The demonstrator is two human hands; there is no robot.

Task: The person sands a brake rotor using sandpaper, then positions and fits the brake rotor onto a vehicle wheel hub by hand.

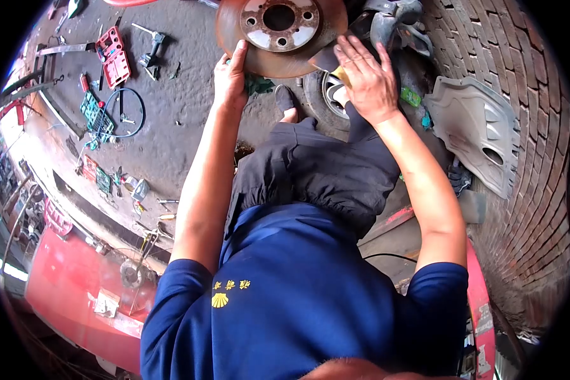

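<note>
A brake disc [266,54] with a brown, rusty-looking face and a pale hub with bolt holes is at the top centre. My left hand [230,79] grips its lower left edge, thumb on the face and fingers mostly hidden. At the lower right edge, my right hand [368,79] lies with extended fingers over a yellow-brown sheet [339,75], pinned between palm and disc. The thumb of that hand is hidden.
On the floor at left lie a red tool case [114,57], a green socket set [96,117] and a blue cable loop [142,114]. A wheel [320,101] is below the disc. To the right are a grey shield [472,123] and a brick wall [532,126]. Red panels [76,285] lie lower left.
</note>
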